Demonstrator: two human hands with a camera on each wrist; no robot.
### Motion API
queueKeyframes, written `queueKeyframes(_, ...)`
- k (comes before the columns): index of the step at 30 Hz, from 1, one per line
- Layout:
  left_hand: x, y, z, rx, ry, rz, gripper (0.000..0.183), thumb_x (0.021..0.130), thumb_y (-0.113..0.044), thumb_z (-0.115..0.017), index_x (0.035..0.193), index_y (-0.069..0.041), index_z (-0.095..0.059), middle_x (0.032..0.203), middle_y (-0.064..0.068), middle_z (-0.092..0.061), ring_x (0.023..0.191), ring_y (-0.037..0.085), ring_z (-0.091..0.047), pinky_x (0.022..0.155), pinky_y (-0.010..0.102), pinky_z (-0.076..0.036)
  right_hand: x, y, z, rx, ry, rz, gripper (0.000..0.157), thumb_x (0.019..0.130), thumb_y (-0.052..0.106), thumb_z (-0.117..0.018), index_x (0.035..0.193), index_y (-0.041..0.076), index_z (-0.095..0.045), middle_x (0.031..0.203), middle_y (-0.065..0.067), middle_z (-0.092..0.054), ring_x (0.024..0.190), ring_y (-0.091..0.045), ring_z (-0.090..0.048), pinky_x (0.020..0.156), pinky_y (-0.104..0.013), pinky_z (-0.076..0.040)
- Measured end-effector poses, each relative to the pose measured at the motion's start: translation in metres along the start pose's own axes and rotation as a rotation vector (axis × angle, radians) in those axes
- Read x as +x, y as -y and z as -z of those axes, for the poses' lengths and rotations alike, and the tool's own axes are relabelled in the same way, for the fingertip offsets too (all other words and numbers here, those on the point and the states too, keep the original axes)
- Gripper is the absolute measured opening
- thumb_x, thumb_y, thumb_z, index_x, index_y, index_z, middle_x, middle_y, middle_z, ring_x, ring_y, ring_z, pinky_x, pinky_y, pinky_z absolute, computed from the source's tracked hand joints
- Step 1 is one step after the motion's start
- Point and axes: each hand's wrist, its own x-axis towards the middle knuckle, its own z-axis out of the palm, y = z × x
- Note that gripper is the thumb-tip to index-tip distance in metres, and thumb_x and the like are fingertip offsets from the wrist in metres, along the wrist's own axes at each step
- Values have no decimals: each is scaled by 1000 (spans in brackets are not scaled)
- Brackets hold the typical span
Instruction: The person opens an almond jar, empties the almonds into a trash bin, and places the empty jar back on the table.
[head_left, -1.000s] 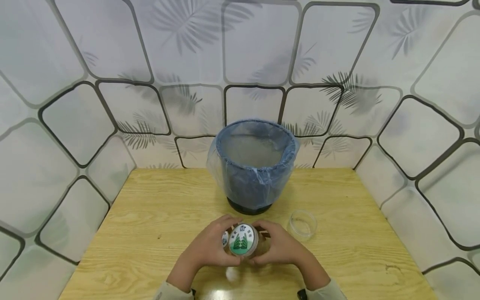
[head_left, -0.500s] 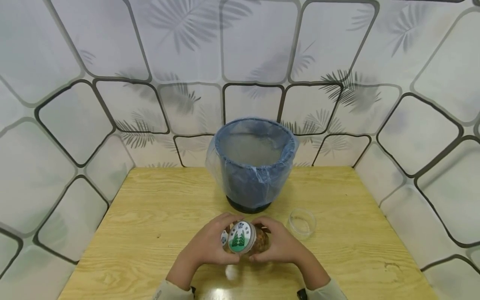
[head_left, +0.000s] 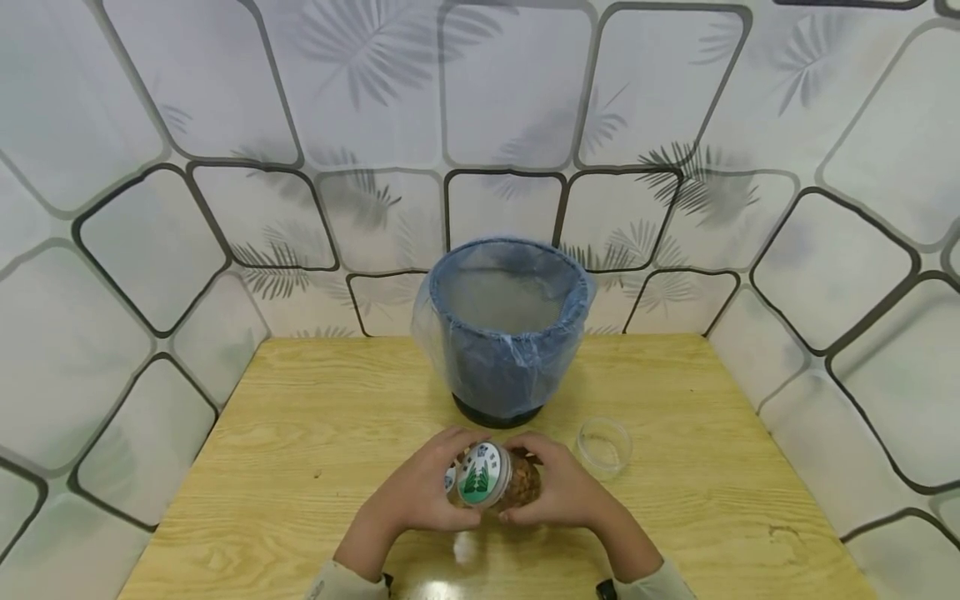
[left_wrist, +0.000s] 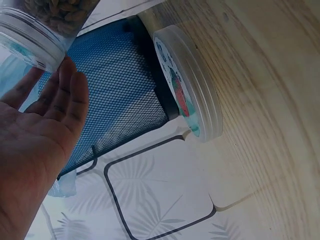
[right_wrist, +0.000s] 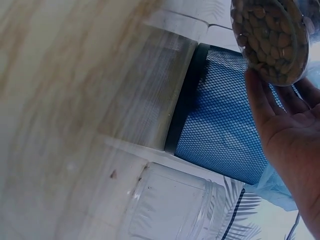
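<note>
A clear jar of brown nuts (head_left: 522, 483), like almonds, is held off the table between my two hands. It lies tilted, its base to the right and its lid (head_left: 480, 473), with a white and green label, facing up and left. My left hand (head_left: 423, 492) grips the lid end with fingers and thumb. My right hand (head_left: 566, 492) holds the jar's base end. Another round lid (left_wrist: 187, 82), labelled in white, green and red, lies flat on the table below the left hand; fingers partly hide it in the head view.
Behind the hands stands a mesh bin (head_left: 502, 375) lined with a blue plastic bag. A clear jar without a lid (head_left: 603, 450) stands on the wooden table (head_left: 337, 417) to the right. Patterned walls (head_left: 510, 100) enclose the table at the back and sides.
The jar has tipped from nearly upright to tilted, its base swinging right so the nuts show. Both hands have kept hold of it and barely shifted.
</note>
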Motion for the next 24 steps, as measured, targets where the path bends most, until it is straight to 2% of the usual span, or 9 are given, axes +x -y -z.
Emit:
queueKeyframes(4, 1, -1, 0, -49, 10, 29, 94, 78, -36, -88, 161, -31, -44, 141, -8, -58, 117, 12, -60, 97, 45, -59, -1, 1, 2, -28, -17, 9, 75, 72, 45, -99, 136, 29, -63, 127, 13, -68, 115, -10, -68, 100, -37, -61)
queueKeyframes(7, 2, -2, -1, -74, -10, 24, 92, 81, -37, -87, 161, -36, -41, 140, -8, -57, 116, 14, -60, 95, 46, -59, -2, 2, 2, -44, -25, 11, 75, 72, 44, -99, 136, 27, -63, 127, 12, -68, 114, -11, -68, 99, -37, -60)
queueKeyframes(14, 0, -2, -7, -74, -38, -36, 78, 83, -34, -87, 152, -20, -55, 134, -7, -60, 114, 13, -61, 97, 42, -59, -7, 3, -2, -53, -28, -12, 76, 71, 45, -99, 136, 27, -64, 126, 15, -68, 113, -8, -68, 97, -35, -60)
queueKeyframes(20, 1, 0, -7, -74, -46, -49, 77, 78, -29, -88, 148, -27, -57, 135, -10, -59, 114, 11, -61, 95, 39, -59, -7, 6, 0, -41, -20, 1, 77, 72, 46, -99, 138, 28, -64, 126, 14, -68, 112, -9, -67, 96, -34, -60)
queueKeyframes(24, 5, -2, -2, -62, -62, -65, 75, 78, -31, -87, 147, -23, -59, 133, -10, -60, 112, 12, -62, 93, 42, -60, -2, 10, 3, -67, -40, 36, 77, 72, 45, -99, 138, 28, -64, 124, 13, -67, 111, -10, -67, 95, -34, -60)
